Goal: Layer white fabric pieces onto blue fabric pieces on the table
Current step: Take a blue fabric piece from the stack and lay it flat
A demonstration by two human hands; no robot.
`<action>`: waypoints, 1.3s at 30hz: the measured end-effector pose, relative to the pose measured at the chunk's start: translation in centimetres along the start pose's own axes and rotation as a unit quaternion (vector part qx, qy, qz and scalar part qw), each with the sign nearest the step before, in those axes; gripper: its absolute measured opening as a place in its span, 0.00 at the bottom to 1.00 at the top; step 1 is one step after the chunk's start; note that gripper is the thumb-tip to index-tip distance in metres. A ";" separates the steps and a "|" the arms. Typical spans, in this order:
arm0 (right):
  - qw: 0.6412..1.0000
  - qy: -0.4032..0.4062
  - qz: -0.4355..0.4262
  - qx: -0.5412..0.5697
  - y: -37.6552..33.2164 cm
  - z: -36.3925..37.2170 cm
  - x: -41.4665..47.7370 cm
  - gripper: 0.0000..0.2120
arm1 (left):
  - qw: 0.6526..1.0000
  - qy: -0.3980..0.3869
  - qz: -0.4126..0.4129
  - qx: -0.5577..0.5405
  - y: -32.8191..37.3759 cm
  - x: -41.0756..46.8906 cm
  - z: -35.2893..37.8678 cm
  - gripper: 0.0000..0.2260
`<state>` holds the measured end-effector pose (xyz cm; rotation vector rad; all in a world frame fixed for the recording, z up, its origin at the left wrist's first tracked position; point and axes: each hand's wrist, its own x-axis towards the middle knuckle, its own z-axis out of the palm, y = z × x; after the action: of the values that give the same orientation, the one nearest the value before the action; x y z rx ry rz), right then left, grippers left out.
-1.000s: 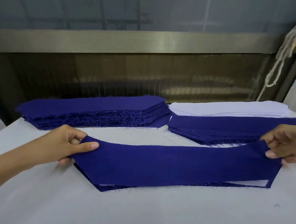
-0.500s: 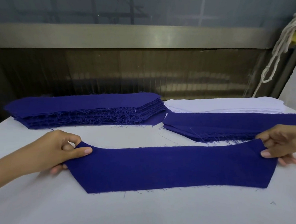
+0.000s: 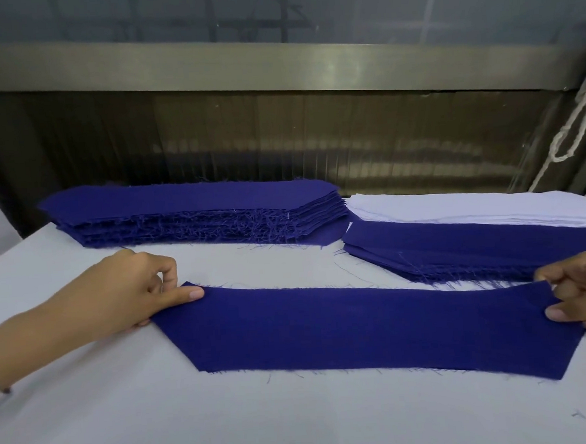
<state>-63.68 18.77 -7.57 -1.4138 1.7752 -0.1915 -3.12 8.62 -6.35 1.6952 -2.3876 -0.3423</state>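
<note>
Pinching at 9 o'clock with the left hand (image 3: 118, 301): laying the thumb over the pointed left tip of the blue fabric piece (image 3: 360, 331), tucking the other fingers under its edge. Leaving the tall blue stack (image 3: 188, 207) at 11 o'clock untouched. Settling that piece flat across the middle of the table (image 3: 297, 427), no longer letting it sag in the air as a second ago. Hiding the white sliver that was peeking out beneath, so probably covering an already layered pair. Passing over the white stack (image 3: 455, 208) at 1 o'clock, behind a lower blue stack (image 3: 475, 245). Gripping at 3 o'clock with the right hand (image 3: 584, 293), thumb on top and fingers below, holding that end slightly raised. Finishing a blue base, then; likely needing a white piece next.
</note>
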 end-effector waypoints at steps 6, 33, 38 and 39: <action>0.994 0.097 0.032 -0.046 2.5 -0.5 -1.2 0.26 | 0.986 0.090 0.013 0.139 -1.2 0.5 -0.6 0.29; 0.981 0.080 -0.154 -0.082 -5.1 2.6 -3.5 0.27 | 0.980 0.021 0.186 -0.063 -3.4 1.7 2.3 0.33; 0.964 0.091 -0.228 -0.100 -3.8 2.1 -2.4 0.16 | 0.978 -0.011 0.185 -0.099 -3.2 1.6 2.4 0.32; 0.962 0.089 -0.240 -0.093 -3.6 2.1 -2.2 0.14 | 0.978 -0.020 0.181 -0.104 -3.1 1.6 2.4 0.32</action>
<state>-59.57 20.11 -5.70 -2.0075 1.5908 -0.4256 -1.55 6.36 -9.56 1.1460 -2.5199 -0.5457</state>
